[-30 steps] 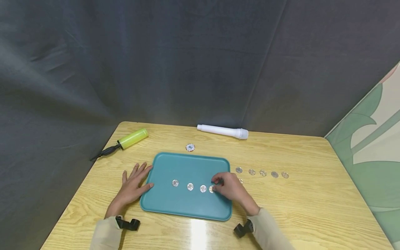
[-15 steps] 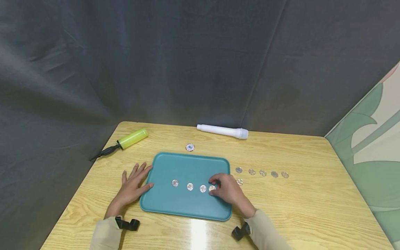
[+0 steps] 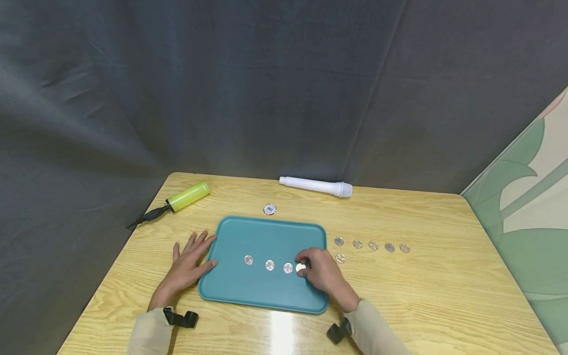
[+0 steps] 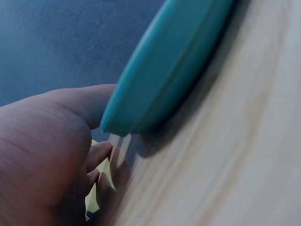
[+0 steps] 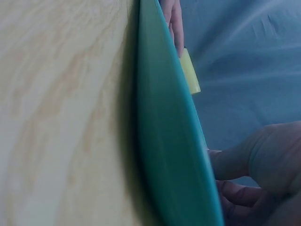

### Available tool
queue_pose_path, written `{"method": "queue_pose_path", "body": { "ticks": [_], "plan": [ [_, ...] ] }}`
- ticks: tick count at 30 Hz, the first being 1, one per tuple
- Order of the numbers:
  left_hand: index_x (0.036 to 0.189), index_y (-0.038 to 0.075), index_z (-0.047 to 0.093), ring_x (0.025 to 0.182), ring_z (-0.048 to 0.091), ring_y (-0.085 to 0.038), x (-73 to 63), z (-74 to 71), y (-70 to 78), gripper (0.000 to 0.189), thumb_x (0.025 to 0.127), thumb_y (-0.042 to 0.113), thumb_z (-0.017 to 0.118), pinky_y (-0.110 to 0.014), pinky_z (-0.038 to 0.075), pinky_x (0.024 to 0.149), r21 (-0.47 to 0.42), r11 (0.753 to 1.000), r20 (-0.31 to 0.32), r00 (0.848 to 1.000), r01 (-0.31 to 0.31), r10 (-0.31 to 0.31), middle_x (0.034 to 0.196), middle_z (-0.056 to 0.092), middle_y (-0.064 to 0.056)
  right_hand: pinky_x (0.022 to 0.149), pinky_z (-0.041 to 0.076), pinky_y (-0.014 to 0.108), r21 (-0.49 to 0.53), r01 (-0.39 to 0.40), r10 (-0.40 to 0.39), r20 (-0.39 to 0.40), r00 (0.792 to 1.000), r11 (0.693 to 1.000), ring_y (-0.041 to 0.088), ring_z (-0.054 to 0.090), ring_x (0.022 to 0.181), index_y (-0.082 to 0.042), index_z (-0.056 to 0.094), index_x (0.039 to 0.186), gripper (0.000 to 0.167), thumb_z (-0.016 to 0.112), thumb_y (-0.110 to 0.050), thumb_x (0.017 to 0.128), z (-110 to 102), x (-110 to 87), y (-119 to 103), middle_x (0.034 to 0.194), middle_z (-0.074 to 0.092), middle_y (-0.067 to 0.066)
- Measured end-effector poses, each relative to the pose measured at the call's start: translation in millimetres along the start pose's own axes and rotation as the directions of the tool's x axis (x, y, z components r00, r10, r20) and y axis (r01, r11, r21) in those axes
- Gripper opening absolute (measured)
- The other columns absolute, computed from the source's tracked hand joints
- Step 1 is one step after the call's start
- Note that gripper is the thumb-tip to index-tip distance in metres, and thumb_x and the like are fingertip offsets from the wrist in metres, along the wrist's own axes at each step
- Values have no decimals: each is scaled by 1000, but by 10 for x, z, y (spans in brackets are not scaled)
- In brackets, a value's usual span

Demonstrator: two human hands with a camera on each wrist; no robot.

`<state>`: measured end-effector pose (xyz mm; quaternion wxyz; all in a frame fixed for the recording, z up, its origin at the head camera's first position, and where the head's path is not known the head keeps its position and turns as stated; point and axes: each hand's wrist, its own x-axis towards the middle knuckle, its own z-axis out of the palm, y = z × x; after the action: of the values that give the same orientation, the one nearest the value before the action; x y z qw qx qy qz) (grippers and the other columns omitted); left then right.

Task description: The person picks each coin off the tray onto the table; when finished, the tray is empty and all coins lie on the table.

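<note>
A teal tray (image 3: 266, 291) lies on the wooden table and bears a row of several silver coins. My left hand (image 3: 186, 264) is spread at the tray's left side, thumb (image 3: 208, 266) over the rim and fingertips at its edge. Over the tray's right part, my right hand (image 3: 324, 268) curls thumb and index finger around the rightmost coin (image 3: 301, 267), which glints between their tips. Close to its left lies another coin (image 3: 288, 268); two more, the middle coin (image 3: 269, 265) and the leftmost coin (image 3: 248, 260), follow. In the right wrist view the tray wall (image 5: 164, 103) hides the fingertips and coins.
Right of the tray, several coins form a row, one coin (image 3: 373, 245) mid-row, with a single coin (image 3: 340, 258) below. Behind the tray are a poker chip (image 3: 269, 209) and a white microphone (image 3: 312, 185). A yellow-green hand pump (image 3: 188, 197) lies back left, before a dark curtain (image 3: 266, 98).
My right hand has shifted slightly left and toward me, uncovering the single coin beside the tray. The coin at its fingertips shows more fully and glints brighter. My left hand stays put.
</note>
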<state>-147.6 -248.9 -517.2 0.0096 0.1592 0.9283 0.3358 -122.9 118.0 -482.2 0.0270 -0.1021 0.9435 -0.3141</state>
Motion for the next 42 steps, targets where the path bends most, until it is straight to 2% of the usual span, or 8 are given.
{"method": "queue_pose_path", "body": {
  "ticks": [5, 13, 20, 32, 39, 42],
  "plan": [
    [155, 16, 41, 152, 11, -55, -8, 6, -13, 69, 94, 35, 67, -79, -9, 111, -4, 1000, 4, 1000, -6, 6, 163, 27, -26, 63, 51, 23, -5, -3, 3, 10, 1000, 1000, 6, 59, 72, -10, 78, 92, 20, 86, -8, 73, 5, -5, -3, 83, 74, 0],
    [154, 16, 41, 152, 10, -55, -7, 6, -26, 68, 94, 35, 67, -79, -9, 111, -8, 1000, 13, 1000, -2, 2, 164, 26, -26, 60, 46, 20, -3, 27, -27, -34, 999, 1000, 7, 54, 69, -10, 76, 83, 16, 87, -7, 72, -10, -38, 2, 76, 65, -1],
    [155, 16, 41, 152, 10, -55, -4, -1, -22, 69, 94, 35, 67, -79, -8, 111, -4, 1000, 15, 1000, 3, -3, 163, 26, -26, 58, 43, 18, 45, 33, -31, -28, 999, 998, 7, 51, 68, -9, 71, 78, 16, 86, -5, 73, -25, -44, 20, 73, 60, -1],
    [155, 16, 41, 151, 11, -55, -13, 1, 4, 68, 94, 34, 67, -79, -8, 111, 2, 1000, -1, 1000, -4, 4, 163, 28, -26, 56, 46, 16, 91, 46, -49, 26, 998, 995, 5, 54, 64, -9, 71, 78, 11, 79, -2, 81, -98, -29, 56, 69, 65, -2],
    [155, 16, 40, 152, 11, -54, 0, -2, -3, 68, 95, 34, 67, -79, -7, 111, 8, 1000, 5, 1000, -1, 1, 163, 28, -25, 56, 50, 16, 175, 46, -54, 40, 998, 983, 2, 57, 61, -7, 74, 80, 6, 77, -4, 84, -145, -23, 118, 71, 72, 0],
    [155, 16, 41, 152, 12, -55, 1, 3, -10, 68, 95, 34, 67, -79, -7, 111, 7, 1000, 1, 1000, -6, 6, 163, 28, -25, 56, 51, 16, 208, 45, -54, 41, 998, 977, 3, 60, 61, -5, 74, 81, 8, 73, 0, 87, -162, -26, 136, 72, 73, 2]
  ]
}}
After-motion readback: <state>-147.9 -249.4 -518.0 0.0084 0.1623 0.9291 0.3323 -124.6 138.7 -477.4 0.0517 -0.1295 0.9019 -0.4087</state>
